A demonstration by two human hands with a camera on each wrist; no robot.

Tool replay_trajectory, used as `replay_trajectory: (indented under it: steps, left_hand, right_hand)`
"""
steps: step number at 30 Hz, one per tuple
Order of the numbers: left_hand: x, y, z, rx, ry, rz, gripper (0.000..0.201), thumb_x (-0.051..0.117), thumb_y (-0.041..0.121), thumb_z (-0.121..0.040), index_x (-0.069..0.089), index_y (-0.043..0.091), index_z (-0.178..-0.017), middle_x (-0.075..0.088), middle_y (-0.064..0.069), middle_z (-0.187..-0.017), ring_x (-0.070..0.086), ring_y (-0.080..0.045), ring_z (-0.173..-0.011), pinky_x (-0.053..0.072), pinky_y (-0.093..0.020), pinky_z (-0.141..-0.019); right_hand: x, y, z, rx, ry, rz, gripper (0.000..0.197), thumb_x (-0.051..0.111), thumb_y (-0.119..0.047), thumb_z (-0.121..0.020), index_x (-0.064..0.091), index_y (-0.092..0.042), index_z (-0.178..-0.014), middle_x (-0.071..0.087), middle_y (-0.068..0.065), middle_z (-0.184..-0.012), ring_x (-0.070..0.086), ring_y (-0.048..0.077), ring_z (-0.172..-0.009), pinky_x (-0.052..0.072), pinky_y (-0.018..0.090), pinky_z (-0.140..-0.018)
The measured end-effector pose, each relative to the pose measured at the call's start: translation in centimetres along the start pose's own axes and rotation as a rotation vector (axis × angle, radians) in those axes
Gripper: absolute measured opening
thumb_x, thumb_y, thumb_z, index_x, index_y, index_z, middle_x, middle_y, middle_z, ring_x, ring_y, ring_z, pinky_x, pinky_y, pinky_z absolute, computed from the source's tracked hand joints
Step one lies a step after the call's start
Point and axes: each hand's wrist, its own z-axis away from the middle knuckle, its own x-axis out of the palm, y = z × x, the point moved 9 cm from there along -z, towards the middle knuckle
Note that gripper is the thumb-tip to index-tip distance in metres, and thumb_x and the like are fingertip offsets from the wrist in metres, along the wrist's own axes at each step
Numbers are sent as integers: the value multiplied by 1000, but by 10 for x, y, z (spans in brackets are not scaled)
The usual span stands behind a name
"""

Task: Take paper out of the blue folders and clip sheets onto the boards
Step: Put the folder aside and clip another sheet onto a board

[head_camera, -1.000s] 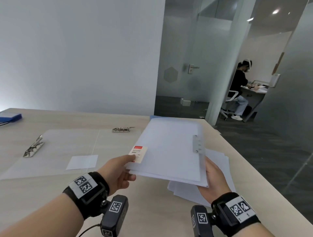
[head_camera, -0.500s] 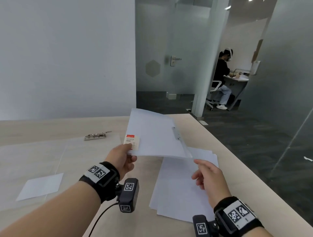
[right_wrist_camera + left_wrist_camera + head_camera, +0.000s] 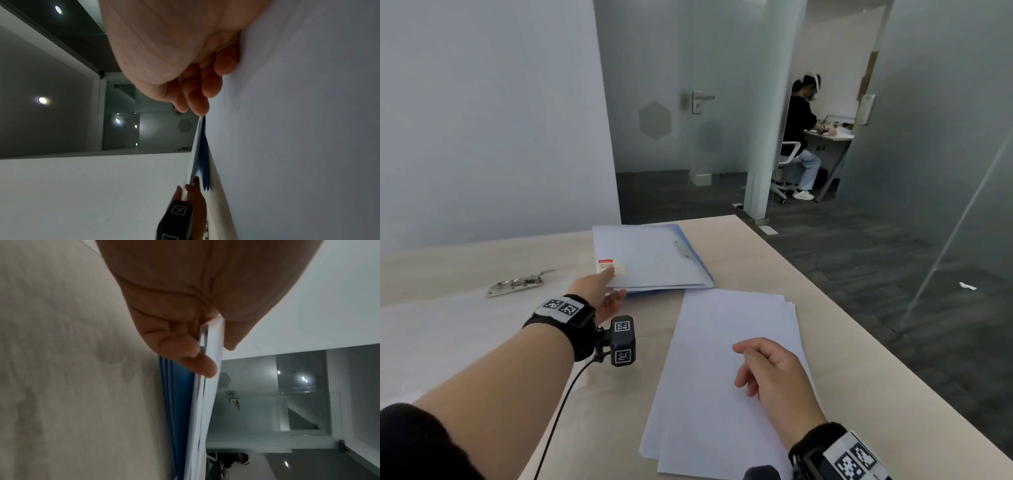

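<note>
A pale blue folder (image 3: 650, 255) with a red-and-white label lies on top of other blue folders at the table's far edge. My left hand (image 3: 608, 286) pinches its near left corner, thumb on top by the label. The left wrist view shows the thumb and fingers (image 3: 197, 365) clamped on the folder's edge (image 3: 202, 410), with darker blue covers (image 3: 177, 402) below. A stack of loose white sheets (image 3: 709, 342) lies nearer to me. Over it is my right hand (image 3: 763, 370), fingers loosely curled and holding nothing. In the right wrist view its fingertips (image 3: 205, 97) sit close to the paper (image 3: 287, 129).
A clear board (image 3: 448, 329) with a metal clip (image 3: 520, 282) lies flat on the left of the wooden table (image 3: 859, 394). The table's right edge drops to a dark floor. Behind glass walls, a seated person works at a far desk (image 3: 828, 135).
My left hand carried the folder away from me and set it down on the folder pile. My right hand let go of it and now hovers over the loose sheets.
</note>
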Motion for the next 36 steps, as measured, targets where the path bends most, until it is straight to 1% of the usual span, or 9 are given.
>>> replay_trajectory:
  steps: [3,7,12,15,18,21,25,29,36]
  left_hand:
    - [-17,-11,14,-5,66,82,36,62,31,-93,51,18,-124,49,-8,-115,66,-21,-81,53,-32,-52]
    - [-37,-27,57,79,80,2,38,56,27,-96,53,13,-131,59,-4,-114,64,-20,-90,50,-32,-62]
    - [-17,-54,146,186,-149,-403,20,63,23,-87,72,19,-104,75,0,-101,67,-18,-101,48,-33,-82]
    - [1,-78,180,172,-317,-653,34,66,24,-87,67,24,-121,69,3,-120,64,-14,-108,47,-30,-100]
    - [17,-91,197,186,-474,-920,60,65,37,-85,48,22,-141,46,10,-139,45,-16,-133,31,-27,-113]
    - [31,-100,212,245,-570,-1241,77,50,61,-72,47,14,-133,38,4,-138,24,-25,-145,20,-25,-113]
    - [25,-115,210,284,-499,-1424,86,48,57,-83,17,24,-156,4,0,-165,-2,-24,-152,1,-42,-123]
    - [27,-116,215,257,-534,-1519,84,46,64,-80,18,36,-154,-3,0,-166,-11,-27,-151,0,-43,-123]
    - [32,-104,223,315,-463,-1522,79,43,52,-93,13,14,-154,0,-4,-165,-4,-22,-152,5,-39,-121]
  right_hand:
    - [-2,-1,2,-9,4,-5,27,50,-14,-98,74,-23,-93,69,3,-66,53,12,-58,46,28,-65]
    - [-8,-6,6,-46,40,-72,27,50,-9,-97,75,-19,-92,68,5,-64,53,16,-59,44,29,-63]
    - [-36,-17,22,-111,262,-144,27,50,-6,-95,74,-16,-91,68,5,-69,56,18,-66,44,27,-66]
    - [-57,-22,36,-115,371,-137,23,50,-15,-97,72,-20,-93,72,-1,-89,63,15,-86,45,26,-72]
    - [-70,-11,47,9,358,-95,17,53,-26,-97,68,-25,-104,71,-6,-104,65,13,-95,52,33,-78]
    - [-75,-2,58,135,290,-63,20,51,-23,-97,59,-25,-115,65,-4,-109,64,19,-95,53,36,-78]
    - [-82,6,65,231,254,-130,21,52,-17,-98,54,-23,-118,62,0,-105,61,21,-92,52,37,-76]
    - [-100,14,62,249,264,-120,12,54,-8,-96,57,-13,-106,63,6,-96,60,24,-83,49,39,-79]
    - [-110,33,52,325,228,-45,24,55,-9,-94,68,10,-101,74,29,-98,69,37,-80,50,37,-70]
